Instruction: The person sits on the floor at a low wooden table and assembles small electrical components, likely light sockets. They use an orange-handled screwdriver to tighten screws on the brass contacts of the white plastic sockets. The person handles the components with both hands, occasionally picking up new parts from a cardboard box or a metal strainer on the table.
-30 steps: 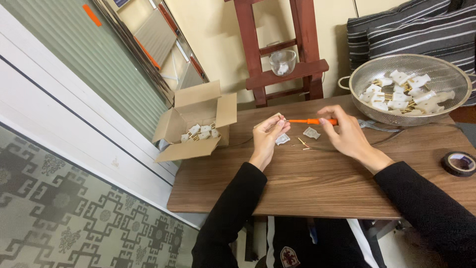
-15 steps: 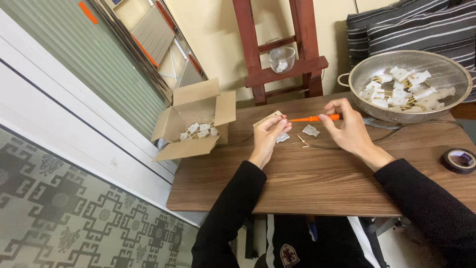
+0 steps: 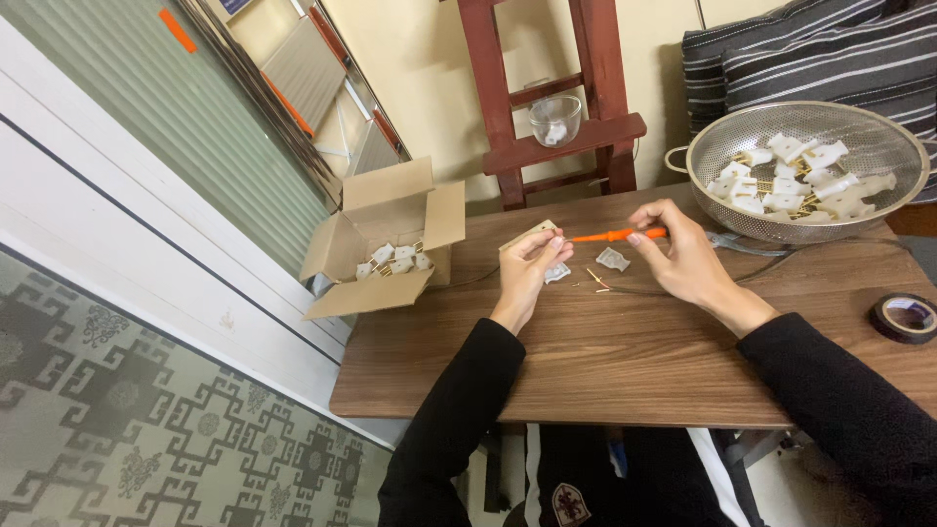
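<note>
A small white plug piece [image 3: 540,237] is pinched in the fingers of the left hand [image 3: 530,265] and held just above the wooden table [image 3: 625,361], turned so that its face meets the tip of an orange-handled screwdriver [image 3: 617,234]. The screwdriver is gripped at its handle end by the closed fingers of the right hand [image 3: 680,256] and kept almost level, pointing left into the piece, apparently so that a screw in it can be reached. Between and below the hands, a second white plug part [image 3: 612,259] and a thin wire with bared ends [image 3: 597,282] lie on the tabletop, close enough to be picked up without reaching. A metal colander [image 3: 883,137] heaped with white plugs [image 3: 793,179] stands at the far right corner, and an open cardboard box [image 3: 386,239] holding more of them sits at the left edge, so supply and store flank the work. A roll of black tape [image 3: 907,317] rests near the right sleeve. Beyond the table, a dark red wooden stand [image 3: 561,137] carries a glass bowl [image 3: 555,119]; striped cushions [image 3: 810,54] are piled at the right, and a patterned floor [image 3: 146,429] lies at the left.
</note>
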